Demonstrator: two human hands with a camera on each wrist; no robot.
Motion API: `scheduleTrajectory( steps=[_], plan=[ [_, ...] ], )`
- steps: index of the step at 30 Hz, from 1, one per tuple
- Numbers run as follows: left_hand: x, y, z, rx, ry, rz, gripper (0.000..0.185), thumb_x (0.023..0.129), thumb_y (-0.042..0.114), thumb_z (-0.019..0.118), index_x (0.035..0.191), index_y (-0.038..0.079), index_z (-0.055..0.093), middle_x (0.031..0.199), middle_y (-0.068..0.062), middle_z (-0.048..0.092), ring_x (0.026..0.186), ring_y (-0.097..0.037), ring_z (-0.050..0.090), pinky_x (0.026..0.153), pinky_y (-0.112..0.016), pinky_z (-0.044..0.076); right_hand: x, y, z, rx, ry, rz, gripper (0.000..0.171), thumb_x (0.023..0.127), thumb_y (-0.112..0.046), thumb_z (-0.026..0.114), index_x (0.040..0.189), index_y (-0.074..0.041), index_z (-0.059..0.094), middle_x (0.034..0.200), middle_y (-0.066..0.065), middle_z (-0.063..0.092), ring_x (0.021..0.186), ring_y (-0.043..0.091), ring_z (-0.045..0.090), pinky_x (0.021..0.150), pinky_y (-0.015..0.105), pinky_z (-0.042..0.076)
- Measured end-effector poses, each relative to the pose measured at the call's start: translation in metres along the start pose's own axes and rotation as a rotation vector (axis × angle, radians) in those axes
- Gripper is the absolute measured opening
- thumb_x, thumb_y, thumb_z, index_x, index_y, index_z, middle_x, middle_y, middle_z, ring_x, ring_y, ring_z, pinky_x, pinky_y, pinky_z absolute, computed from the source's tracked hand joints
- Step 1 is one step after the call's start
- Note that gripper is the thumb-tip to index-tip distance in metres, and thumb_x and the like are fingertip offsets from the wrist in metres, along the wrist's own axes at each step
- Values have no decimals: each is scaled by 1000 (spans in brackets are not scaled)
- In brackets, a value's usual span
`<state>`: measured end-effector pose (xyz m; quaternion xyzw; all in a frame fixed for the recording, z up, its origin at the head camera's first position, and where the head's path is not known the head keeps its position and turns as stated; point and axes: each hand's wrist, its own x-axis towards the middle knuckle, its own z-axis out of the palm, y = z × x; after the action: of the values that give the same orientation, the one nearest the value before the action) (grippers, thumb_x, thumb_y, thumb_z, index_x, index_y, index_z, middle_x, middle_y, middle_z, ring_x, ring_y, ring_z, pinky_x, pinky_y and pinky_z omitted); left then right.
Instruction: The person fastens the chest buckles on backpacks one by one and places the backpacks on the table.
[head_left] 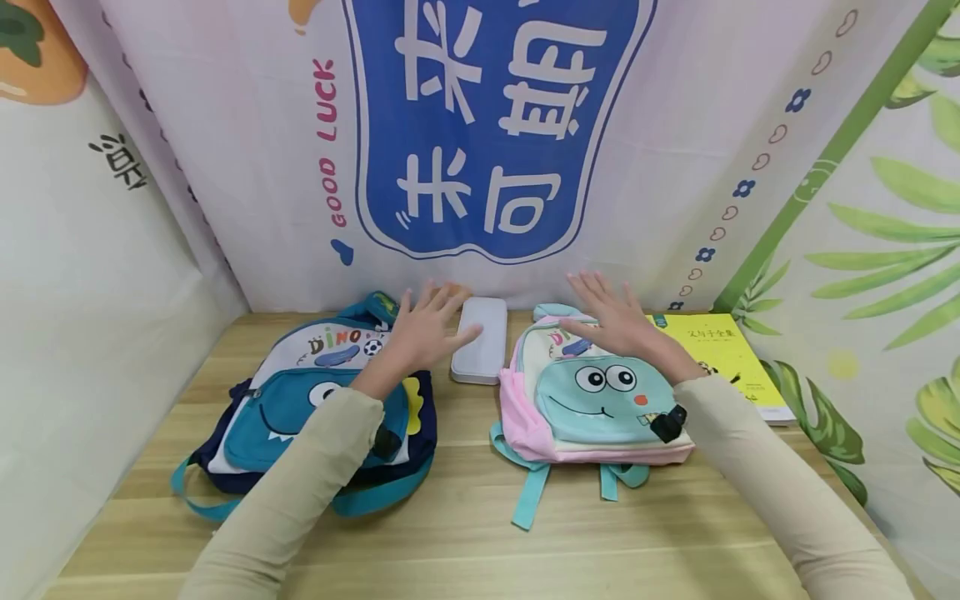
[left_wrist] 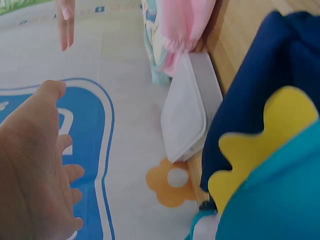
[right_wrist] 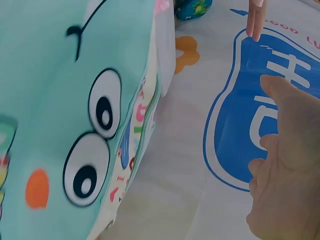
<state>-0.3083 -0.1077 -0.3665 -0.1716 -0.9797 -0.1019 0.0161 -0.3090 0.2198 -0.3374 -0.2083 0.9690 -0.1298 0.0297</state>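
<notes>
Fingers spread, my left hand [head_left: 429, 327] hovers over the upper right part of a navy and teal dinosaur backpack [head_left: 315, 417]. My right hand [head_left: 611, 321], also with fingers extended, is above the top of a pink and mint backpack [head_left: 592, 400] with a smiling face. Neither hand holds anything. Between the two backpacks lies a white rounded case [head_left: 480, 342], just right of my left hand. In the left wrist view the left hand [left_wrist: 37, 170] stands apart from the case [left_wrist: 185, 107]. The right wrist view shows the right hand [right_wrist: 285, 165] beside the mint backpack [right_wrist: 65, 100].
A yellow book [head_left: 723, 358] lies behind and right of the pink backpack. The wooden table [head_left: 465, 533] ends at a printed cloth backdrop [head_left: 285, 167]. Straps [head_left: 531, 500] of the backpacks spread toward the front. Patterned cloth hangs on both sides.
</notes>
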Motion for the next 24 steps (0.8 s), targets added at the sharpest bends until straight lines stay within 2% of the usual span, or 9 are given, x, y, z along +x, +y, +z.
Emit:
scheduleTrajectory(
  steps=[4, 10, 16, 24],
  plan=[
    [-1, 11, 5, -4, 6, 38, 80, 99, 71, 37, 165, 30, 16, 172, -7, 15, 160, -35, -1, 124, -65, -2, -8, 10, -4, 17, -8, -1, 85, 102, -58, 45, 165, -24, 0, 173, 8, -6, 159, 34, -12, 120, 67, -14],
    [-3, 26, 14, -17, 5, 104, 79, 100, 68, 40, 165, 31, 15, 172, -7, 12, 160, -34, 2, 125, -63, 0, -20, 31, -6, 41, 4, 10, 88, 100, -61, 49, 166, -24, 5, 173, 9, 0, 159, 35, -7, 121, 67, -10],
    [-6, 38, 25, -45, -33, 164, 80, 99, 70, 40, 165, 32, 14, 172, -5, 10, 160, -32, -2, 126, -60, 0, -35, 49, -4, 37, 0, 22, 90, 98, -64, 52, 165, -27, 4, 173, 9, 0, 159, 35, -6, 122, 68, -7],
    [-7, 56, 43, -100, -79, 216, 82, 98, 70, 40, 165, 31, 14, 173, -7, 11, 160, -31, 0, 126, -61, -2, -57, 72, -1, 122, -56, 57, 98, 94, -61, 61, 166, -26, 4, 173, 11, -3, 158, 39, -9, 118, 74, -5]
  ],
)
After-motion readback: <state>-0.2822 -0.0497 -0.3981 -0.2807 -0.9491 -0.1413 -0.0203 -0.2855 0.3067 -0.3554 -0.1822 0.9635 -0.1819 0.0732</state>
